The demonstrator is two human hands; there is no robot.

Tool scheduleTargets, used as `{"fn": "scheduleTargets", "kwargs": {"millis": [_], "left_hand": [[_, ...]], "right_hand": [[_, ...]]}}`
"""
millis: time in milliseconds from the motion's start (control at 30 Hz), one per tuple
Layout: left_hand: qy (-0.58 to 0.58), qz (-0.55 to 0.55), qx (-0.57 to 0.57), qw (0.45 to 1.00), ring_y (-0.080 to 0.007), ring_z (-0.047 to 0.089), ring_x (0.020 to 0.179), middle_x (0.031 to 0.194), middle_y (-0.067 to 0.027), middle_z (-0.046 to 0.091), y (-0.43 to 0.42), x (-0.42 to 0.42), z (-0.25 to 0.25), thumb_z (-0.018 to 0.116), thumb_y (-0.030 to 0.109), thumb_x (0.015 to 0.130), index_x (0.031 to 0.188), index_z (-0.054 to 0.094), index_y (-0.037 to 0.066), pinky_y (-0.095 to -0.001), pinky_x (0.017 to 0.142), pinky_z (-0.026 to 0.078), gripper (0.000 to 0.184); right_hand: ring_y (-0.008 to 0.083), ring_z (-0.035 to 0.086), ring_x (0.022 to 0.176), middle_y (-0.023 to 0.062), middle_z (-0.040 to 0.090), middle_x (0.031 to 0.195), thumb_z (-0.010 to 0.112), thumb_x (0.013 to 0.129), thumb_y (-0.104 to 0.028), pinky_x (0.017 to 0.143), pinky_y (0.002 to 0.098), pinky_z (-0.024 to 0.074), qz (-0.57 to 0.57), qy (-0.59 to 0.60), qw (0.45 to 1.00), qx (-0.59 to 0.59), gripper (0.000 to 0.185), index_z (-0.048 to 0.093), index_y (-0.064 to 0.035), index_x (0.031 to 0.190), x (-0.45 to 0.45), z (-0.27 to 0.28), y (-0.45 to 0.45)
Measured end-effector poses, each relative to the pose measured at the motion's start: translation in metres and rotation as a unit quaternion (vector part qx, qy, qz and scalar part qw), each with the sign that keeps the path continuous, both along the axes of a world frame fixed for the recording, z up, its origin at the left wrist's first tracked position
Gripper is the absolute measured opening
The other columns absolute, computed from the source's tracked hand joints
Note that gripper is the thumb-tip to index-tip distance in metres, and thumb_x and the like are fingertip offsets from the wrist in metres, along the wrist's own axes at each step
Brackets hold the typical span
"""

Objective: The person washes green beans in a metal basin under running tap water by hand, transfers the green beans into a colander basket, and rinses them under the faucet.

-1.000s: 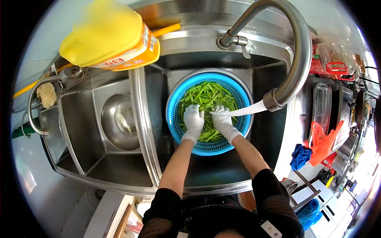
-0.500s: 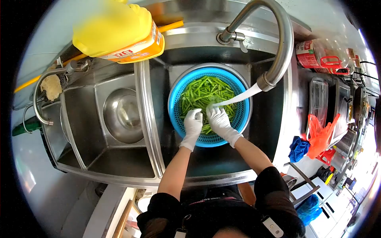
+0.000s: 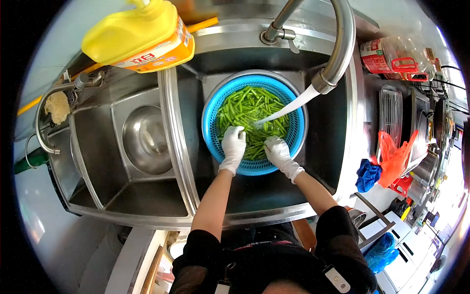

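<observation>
Cut green vegetable pieces point(image 3: 252, 105) lie in a blue perforated basket point(image 3: 210, 120), which sits inside a metal bowl point(image 3: 304, 128) in the right-hand sink basin. Water streams from the curved faucet point(image 3: 342, 54) onto the pieces. My left hand point(image 3: 233, 144), in a white glove, touches the pieces at the basket's near left, fingers curled; what they hold is hidden. My right hand point(image 3: 280, 154), also gloved, rests on the pieces at the near right with its fingers bent down; whether it grips any is hidden.
A yellow jug point(image 3: 139, 36) stands at the back left. Another metal bowl point(image 3: 147, 139) sits in the left basin, with a sponge point(image 3: 58, 108) beyond it. On the right are plastic bottles point(image 3: 391, 54), a wire rack point(image 3: 390, 110), a red bag point(image 3: 394, 154) and a blue cloth point(image 3: 368, 175).
My right hand has drawn back from under the water stream toward the basket's near right side. My left hand stays at the near left. The camera view has shifted slightly.
</observation>
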State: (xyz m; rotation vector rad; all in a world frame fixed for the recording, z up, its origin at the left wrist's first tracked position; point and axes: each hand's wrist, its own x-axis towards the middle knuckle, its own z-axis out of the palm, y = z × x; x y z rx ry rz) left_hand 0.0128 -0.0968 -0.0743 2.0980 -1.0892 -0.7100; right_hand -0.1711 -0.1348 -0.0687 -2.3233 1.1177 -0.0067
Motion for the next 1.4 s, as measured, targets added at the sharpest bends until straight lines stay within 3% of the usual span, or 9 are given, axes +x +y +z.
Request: {"fn": "scheduleTargets", "kwargs": {"millis": [133,267,400,567,833,933,1000,1133,1400], "left_hand": [[-0.164,-0.179,-0.013,0.970,-0.0310,0.055,0.085,0.089,-0.0098,0.056,-0.019,-0.010,-0.009,0.071,0.017,0.070,0.094,0.067,0.014,-0.0420,0.070,0.046,0.024],[-0.211,-0.222,0.057,0.950,-0.0286,0.054,0.083,0.086,-0.0080,0.054,-0.034,-0.016,-0.028,0.072,0.020,0.070,0.085,0.070,0.014,-0.0411,0.069,0.045,0.016],[-0.084,-0.120,0.023,0.989,-0.0277,0.057,0.079,0.078,-0.0077,0.057,-0.034,-0.013,-0.041,0.076,0.020,0.066,0.073,0.071,0.014,-0.0405,0.069,0.047,0.011],[0.149,-0.054,0.042,0.986,-0.0261,0.062,0.075,0.081,-0.0083,0.065,-0.026,0.005,-0.022,0.079,0.016,0.067,0.084,0.074,0.010,-0.0333,0.068,0.048,0.019],[0.294,-0.001,0.058,0.954,-0.0191,0.065,0.073,0.081,-0.0097,0.069,-0.005,0.025,-0.013,0.068,0.006,0.076,0.086,0.071,0.004,-0.0284,0.068,0.050,0.010],[0.202,-0.046,0.073,0.976,-0.0178,0.065,0.073,0.081,-0.0094,0.070,0.000,0.030,-0.005,0.067,0.006,0.078,0.086,0.070,0.003,-0.0282,0.068,0.049,0.010],[0.223,-0.048,0.078,0.970,-0.0170,0.065,0.073,0.081,-0.0089,0.069,0.000,0.031,0.001,0.067,0.006,0.078,0.086,0.070,0.003,-0.0285,0.069,0.049,0.009],[0.278,-0.052,0.084,0.956,-0.0144,0.063,0.074,0.081,-0.0069,0.069,0.004,0.028,0.004,0.068,0.006,0.079,0.089,0.069,0.001,-0.0275,0.068,0.049,0.012],[0.444,-0.018,0.091,0.891,-0.0113,0.062,0.075,0.085,-0.0047,0.067,0.015,0.030,0.014,0.064,0.008,0.084,0.097,0.067,0.000,-0.0224,0.067,0.048,0.016]], "right_hand": [[0.0331,0.058,0.085,0.0128,0.060,0.086,0.062,0.077,-0.016,0.076,0.0448,0.0470,-0.003,0.004,0.998,0.055,0.012,0.060,-0.0047,0.081,0.002,-0.002,0.008],[0.0335,0.058,0.084,0.0131,0.060,0.084,0.062,0.078,-0.018,0.074,0.0452,0.0475,0.016,-0.024,0.999,0.043,0.013,0.060,-0.0044,0.079,-0.002,0.001,0.017],[0.0332,0.058,0.084,0.0132,0.060,0.083,0.062,0.079,-0.018,0.075,0.0449,0.0480,0.044,0.005,0.997,0.061,0.014,0.060,-0.0041,0.078,-0.005,0.007,0.016],[0.0322,0.059,0.078,0.0127,0.060,0.080,0.062,0.077,-0.015,0.073,0.0426,0.0483,0.045,-0.013,0.998,0.040,0.011,0.063,-0.0037,0.079,-0.012,0.013,0.015],[0.0323,0.059,0.081,0.0129,0.060,0.080,0.061,0.078,-0.017,0.075,0.0427,0.0483,0.064,0.040,0.996,0.049,0.013,0.063,-0.0046,0.080,-0.010,0.022,0.019],[0.0333,0.061,0.085,0.0157,0.063,0.091,0.061,0.081,-0.019,0.076,0.0400,0.0492,-0.018,0.033,0.989,0.146,0.020,0.065,-0.0021,0.091,-0.003,0.025,0.014],[0.0358,0.062,0.092,0.0190,0.065,0.100,0.059,0.082,-0.023,0.077,0.0389,0.0500,-0.176,-0.048,0.938,0.294,0.030,0.064,0.0011,0.100,0.008,0.030,0.009],[0.0180,0.060,0.092,0.0139,0.066,0.105,0.063,0.081,-0.015,0.084,0.0290,0.0456,-0.402,-0.294,0.730,0.468,0.040,0.059,0.0026,0.117,0.037,0.023,-0.001],[0.0216,0.063,0.088,0.0145,0.068,0.098,0.068,0.077,-0.015,0.082,0.0285,0.0472,-0.319,-0.195,0.849,0.374,0.032,0.066,0.0022,0.104,0.056,0.012,0.011]]}}
